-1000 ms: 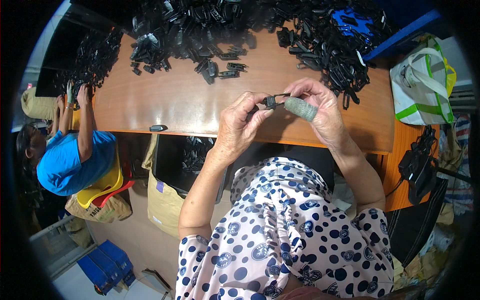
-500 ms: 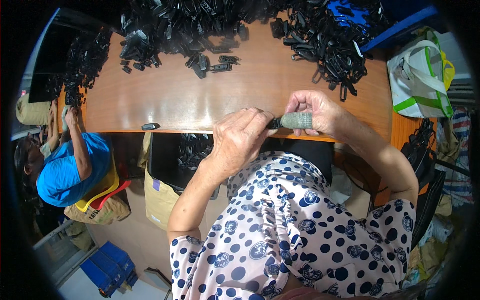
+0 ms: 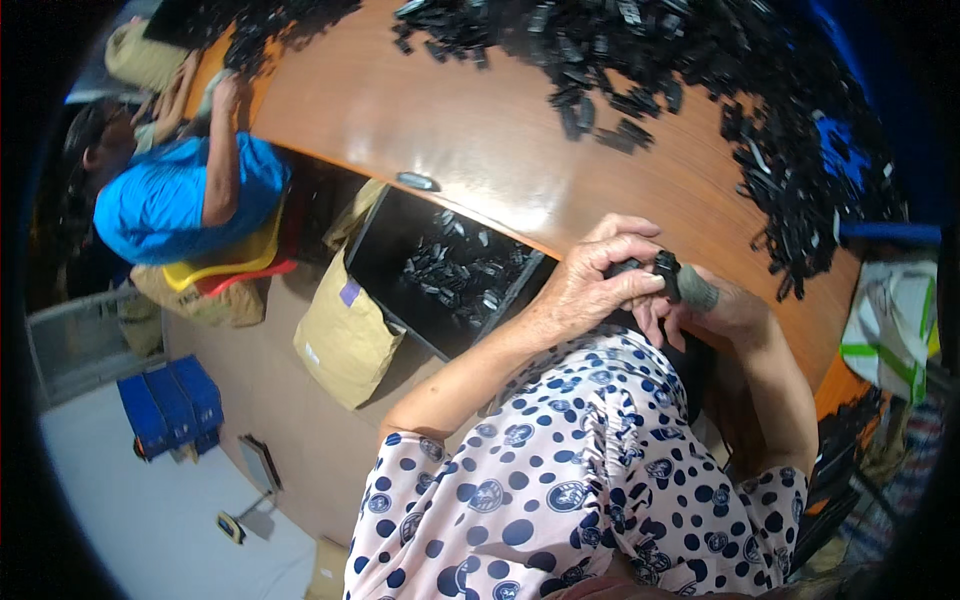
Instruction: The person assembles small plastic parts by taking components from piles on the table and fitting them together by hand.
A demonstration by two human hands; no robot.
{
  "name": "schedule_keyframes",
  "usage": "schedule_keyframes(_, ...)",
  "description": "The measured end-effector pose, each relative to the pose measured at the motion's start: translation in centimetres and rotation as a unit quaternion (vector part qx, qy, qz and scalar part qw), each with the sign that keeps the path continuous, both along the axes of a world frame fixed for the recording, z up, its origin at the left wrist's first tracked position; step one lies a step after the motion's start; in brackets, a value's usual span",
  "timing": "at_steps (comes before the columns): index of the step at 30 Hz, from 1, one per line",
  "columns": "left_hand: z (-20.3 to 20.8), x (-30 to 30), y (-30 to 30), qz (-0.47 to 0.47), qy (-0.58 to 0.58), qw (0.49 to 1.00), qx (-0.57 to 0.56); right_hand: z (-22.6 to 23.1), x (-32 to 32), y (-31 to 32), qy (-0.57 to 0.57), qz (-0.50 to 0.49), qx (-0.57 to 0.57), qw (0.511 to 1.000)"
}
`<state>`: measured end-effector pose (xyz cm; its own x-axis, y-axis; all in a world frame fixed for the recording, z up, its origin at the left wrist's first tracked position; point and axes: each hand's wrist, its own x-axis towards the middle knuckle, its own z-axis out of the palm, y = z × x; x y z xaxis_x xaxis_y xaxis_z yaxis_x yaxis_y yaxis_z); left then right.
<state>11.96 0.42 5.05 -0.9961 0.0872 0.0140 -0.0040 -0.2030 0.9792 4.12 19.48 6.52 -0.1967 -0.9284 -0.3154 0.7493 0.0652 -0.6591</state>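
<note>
My left hand (image 3: pixel 590 275) is closed around a small black plastic part (image 3: pixel 665 264), thumb and forefinger pinching it above my lap at the table's front edge. Against that part, from the other side, comes my right hand (image 3: pixel 730 305), its fingers curled and partly hidden behind the left hand. A grey-green knitted cover (image 3: pixel 696 288) wraps one finger or the thumb of the right hand. Alone near the table edge lies another black part (image 3: pixel 418 181).
Heaps of black plastic parts (image 3: pixel 640 50) cover the far side of the wooden table (image 3: pixel 370 95). Below its edge stands a dark bin (image 3: pixel 455 270) holding more parts. A person in blue (image 3: pixel 170 190) works at left; a white-and-green bag (image 3: pixel 885 330) is at right.
The view has swung, so the table now slants down to the right and the bin shows more fully. My hands have drawn closer together around the black part.
</note>
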Motion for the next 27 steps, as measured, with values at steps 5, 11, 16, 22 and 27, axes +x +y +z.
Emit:
schedule_keyframes(5,-0.2,1.6,-3.8,0.045,0.008,0.996,0.08,0.4,0.8,-4.3,0.071,0.012,0.07,0.995)
schedule_keyframes(11,1.7,2.6,-7.2,0.05,-0.084,0.992,0.084,-1.6,2.3,-9.2,0.187,-0.028,0.023,0.982)
schedule_keyframes(16,1.5,1.7,-10.5,0.171,-0.072,0.962,-0.2,-1.9,1.1,-11.7,0.02,0.017,-0.047,0.999)
schedule_keyframes(22,-1.1,-0.1,-16.7,0.186,-0.014,0.834,-0.519,-2.3,-1.7,-5.6,0.134,-0.003,0.082,0.988)
schedule_keyframes(27,-0.9,4.7,-16.0,0.157,-0.131,0.764,-0.612,-1.1,-5.5,1.6,0.473,-0.083,0.288,0.828)
